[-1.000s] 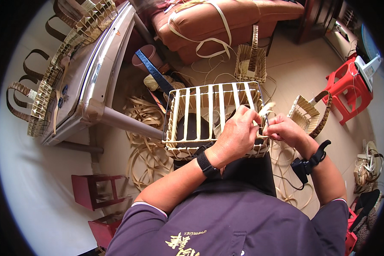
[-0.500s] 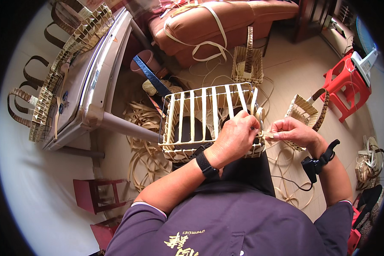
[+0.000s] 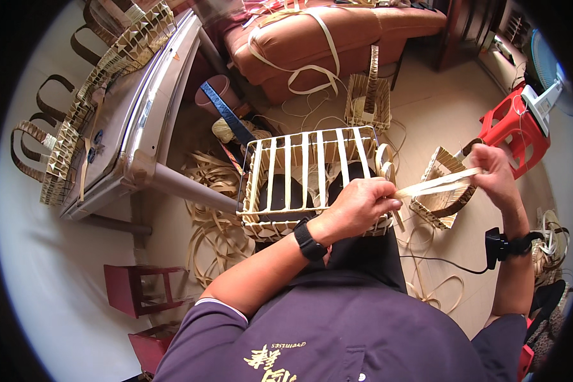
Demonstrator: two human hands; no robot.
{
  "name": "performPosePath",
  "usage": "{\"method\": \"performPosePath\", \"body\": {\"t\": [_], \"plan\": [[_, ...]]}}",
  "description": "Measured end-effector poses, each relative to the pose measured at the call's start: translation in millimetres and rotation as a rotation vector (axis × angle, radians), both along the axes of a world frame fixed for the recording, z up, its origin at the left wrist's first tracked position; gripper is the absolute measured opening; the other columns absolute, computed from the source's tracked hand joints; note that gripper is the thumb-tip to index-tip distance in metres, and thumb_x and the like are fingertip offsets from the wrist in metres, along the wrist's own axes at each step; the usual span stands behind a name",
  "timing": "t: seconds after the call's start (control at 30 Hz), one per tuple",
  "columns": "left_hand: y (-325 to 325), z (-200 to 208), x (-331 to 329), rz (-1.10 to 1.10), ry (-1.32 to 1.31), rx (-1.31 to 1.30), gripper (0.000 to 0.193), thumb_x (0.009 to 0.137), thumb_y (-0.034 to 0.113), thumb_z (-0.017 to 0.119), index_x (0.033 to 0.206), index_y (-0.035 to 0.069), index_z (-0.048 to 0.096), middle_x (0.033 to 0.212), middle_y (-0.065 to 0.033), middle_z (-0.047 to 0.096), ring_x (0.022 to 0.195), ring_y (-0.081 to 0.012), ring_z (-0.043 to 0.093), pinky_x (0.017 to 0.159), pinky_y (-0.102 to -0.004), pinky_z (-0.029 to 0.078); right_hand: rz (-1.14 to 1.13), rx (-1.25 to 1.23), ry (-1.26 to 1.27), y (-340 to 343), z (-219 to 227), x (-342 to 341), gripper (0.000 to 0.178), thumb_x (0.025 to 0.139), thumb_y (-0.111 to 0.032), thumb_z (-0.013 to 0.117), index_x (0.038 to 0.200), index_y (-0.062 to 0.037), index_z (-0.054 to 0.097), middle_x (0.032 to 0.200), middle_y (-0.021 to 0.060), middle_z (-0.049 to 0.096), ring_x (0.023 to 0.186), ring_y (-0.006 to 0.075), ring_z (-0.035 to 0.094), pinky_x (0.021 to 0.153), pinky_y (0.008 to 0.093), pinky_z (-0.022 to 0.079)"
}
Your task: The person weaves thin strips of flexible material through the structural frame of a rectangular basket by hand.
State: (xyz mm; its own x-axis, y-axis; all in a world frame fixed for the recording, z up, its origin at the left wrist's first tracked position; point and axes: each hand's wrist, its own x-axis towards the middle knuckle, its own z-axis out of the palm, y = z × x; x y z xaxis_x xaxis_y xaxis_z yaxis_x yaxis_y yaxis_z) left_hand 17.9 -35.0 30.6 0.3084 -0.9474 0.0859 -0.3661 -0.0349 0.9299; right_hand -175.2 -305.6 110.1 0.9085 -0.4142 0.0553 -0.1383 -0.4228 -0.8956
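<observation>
Head view | left hand [image 3: 356,207] pins basket frame [image 3: 305,181] | right hand [image 3: 493,172] pinches strip [image 3: 436,184] | small basket [image 3: 442,191] beneath, red stool [image 3: 512,130] beside

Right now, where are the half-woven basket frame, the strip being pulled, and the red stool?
Half-woven basket frame [image 3: 304,170]: head view, on a middle upright slat.
Strip [image 3: 436,184]: head view, mid-length between the hands.
Red stool [image 3: 508,127]: head view, on its seat.

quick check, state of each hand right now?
Left hand: closed, pinching the pale weaving strip at the basket frame.
Right hand: closed on the strip's far end, pulled out to the right.
</observation>
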Motion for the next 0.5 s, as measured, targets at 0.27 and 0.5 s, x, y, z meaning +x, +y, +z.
{"method": "performPosePath", "body": {"t": [0.27,0.5], "plan": [[11.1,-16.2,4.8,-0.027,0.129,-0.055,0.019,0.106,0.018,0.075,0.103,-0.001,0.075,0.087,-0.0109,0.067,0.081,-0.0197,0.067,0.074,-0.0373,0.053,-0.884,0.164,0.135,-165.6,-78.1,-179.9,0.029,0.11,-0.036,0.072,0.096,-0.0118,0.064,0.075,-0.001,0.065,0.058,0.007,0.058,0.049,0.0216,0.04],[18.1,-17.6,0.6,-0.102,-0.069,-0.144,0.024,0.104,0.02,0.076,0.117,0.0,0.072,0.105,-0.0114,0.069,0.095,-0.0328,0.071,0.084,-0.04,0.056,-0.596,0.615,-0.372,-202.6,-93.2,-298.5,0.046,0.109,-0.046,0.071,0.127,-0.0028,0.068,0.123,0.0135,0.076,0.114,0.0204,0.075,0.105,0.0334,0.063]]}}
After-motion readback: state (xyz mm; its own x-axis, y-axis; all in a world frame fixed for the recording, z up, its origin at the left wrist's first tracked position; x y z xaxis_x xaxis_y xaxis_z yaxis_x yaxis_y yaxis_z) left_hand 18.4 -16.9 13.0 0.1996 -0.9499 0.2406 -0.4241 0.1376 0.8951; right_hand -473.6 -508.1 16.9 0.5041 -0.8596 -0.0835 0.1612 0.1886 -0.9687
